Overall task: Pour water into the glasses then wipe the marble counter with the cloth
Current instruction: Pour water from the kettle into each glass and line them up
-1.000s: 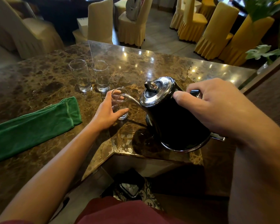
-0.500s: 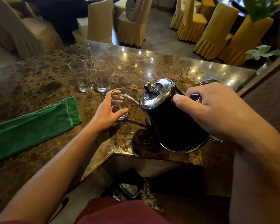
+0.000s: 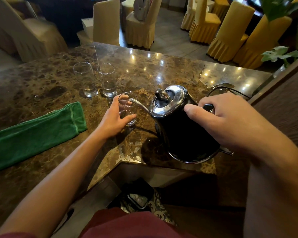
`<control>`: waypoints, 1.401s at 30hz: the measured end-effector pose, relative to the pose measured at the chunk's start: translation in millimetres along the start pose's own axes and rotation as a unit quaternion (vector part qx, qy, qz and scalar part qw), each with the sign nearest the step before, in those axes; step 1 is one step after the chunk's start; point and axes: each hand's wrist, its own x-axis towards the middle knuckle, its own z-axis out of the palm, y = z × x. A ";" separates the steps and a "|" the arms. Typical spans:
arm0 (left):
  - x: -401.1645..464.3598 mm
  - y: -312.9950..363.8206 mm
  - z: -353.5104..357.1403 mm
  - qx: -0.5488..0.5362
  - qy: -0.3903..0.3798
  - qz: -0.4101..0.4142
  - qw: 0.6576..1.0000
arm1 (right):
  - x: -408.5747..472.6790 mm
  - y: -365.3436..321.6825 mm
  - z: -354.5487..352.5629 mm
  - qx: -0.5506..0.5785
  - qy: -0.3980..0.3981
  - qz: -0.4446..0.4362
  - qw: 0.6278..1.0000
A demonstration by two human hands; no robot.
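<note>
Head view. Left hand (image 3: 114, 119) wraps the near glass (image 3: 128, 108), thumb on its right side low down, fingers (image 3: 115, 101) curled round the far left side; the glass stands upright on the brown marble worktop (image 3: 46, 88). Right hand (image 3: 230, 121) grips the handle of the black kettle (image 3: 181, 133), fingers curled over the handle, thumb stretched toward the chrome lid (image 3: 167, 100). Kettle tilted left, base lifted off the worktop, thin gooseneck spout (image 3: 139, 104) reaching over the rim of the held glass, tip just inside the mouth. Cannot tell water level in that glass.

Two more glasses stand upright behind and left of it, side by side, close together: left glass (image 3: 86, 79) and right glass (image 3: 107, 79), each with a little water at the bottom. Green cloth (image 3: 34, 134) lies folded long on the worktop at left, near end close to the left wrist, not touching it. A puddle of water (image 3: 205, 78) shines on the far right of the worktop, beyond the kettle. Yellow-covered chairs (image 3: 230, 31) in the background, a leafy plant (image 3: 282, 52) at right edge. Dark red clothing (image 3: 127, 225) at bottom.
</note>
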 end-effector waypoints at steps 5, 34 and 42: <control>-0.2 0.2 1.6 0.006 0.004 0.000 1.000 | -6.4 11.5 8.2 0.027 0.012 0.005 1.000; 65.5 14.2 11.7 0.016 0.096 0.020 0.995 | -26.3 56.5 62.6 0.535 0.209 0.165 0.802; 117.3 0.0 17.9 0.045 0.130 -0.020 0.990 | -11.7 59.5 69.6 0.532 0.260 0.155 0.791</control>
